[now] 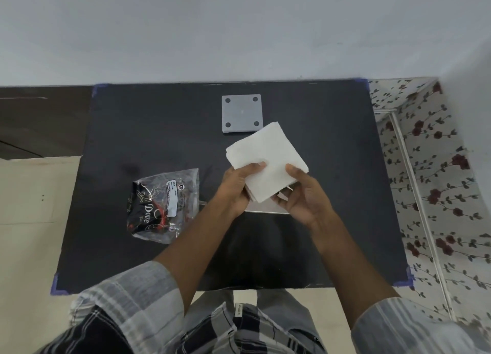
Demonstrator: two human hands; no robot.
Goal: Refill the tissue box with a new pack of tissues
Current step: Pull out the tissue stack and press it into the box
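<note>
Head view looks straight down on a black surface (159, 130) whose corners are marked with blue tape. At the centre of the frame, both hands hold a white stack of tissues (268, 157) in the air above the surface. The stack is square and turned so that its corners point up, down, left and right in the picture. The left hand (239, 189) grips the lower left edge, thumb on top and fingers underneath. The right hand (300, 197) grips the lower right edge the same way, thumb lying on the top sheet. Both hands are closed on the stack.

Directly below the hands, a pale flat edge of the tissue box (265, 210) shows on the surface; the rest of it is hidden by the hands and the stack, so its shape cannot be told. Above the stack, toward the upper centre of the frame, a grey square plate (240, 112) with 4 dark round dots near its corners lies flat; the upper corner of the stack overlaps its lower right corner in the picture.

Left of the hands lies a crumpled clear plastic wrapper (164, 205) with black and red print and a white label, apart from the hands. Checked sleeves (138, 300) fill the bottom of the frame.
</note>
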